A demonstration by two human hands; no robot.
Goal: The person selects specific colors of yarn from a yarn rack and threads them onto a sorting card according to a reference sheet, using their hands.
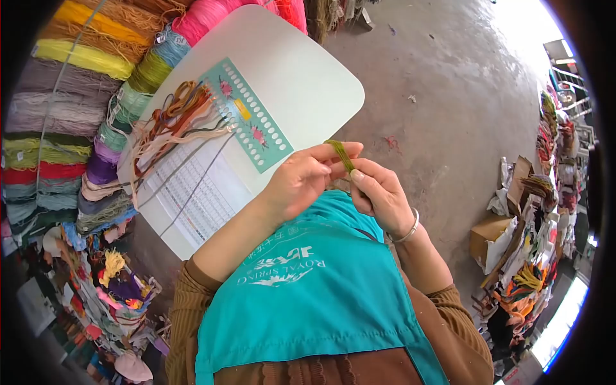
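A small loop of olive-green embroidery thread is stretched between my hands, above the front edge of the white table. My left hand has the thread looped over its fingertips. The thumb and forefinger of my right hand pinch the thread's lower end. Beside my left hand lies a teal card with rows of white holes and pink flowers. Brown, orange, cream and grey thread strands hang from the card's holes across the table.
The white table also bears a printed chart under the strands. Stacked coloured yarn bundles line the left side. On the right, a cardboard box and heaps of thread stand along the concrete floor.
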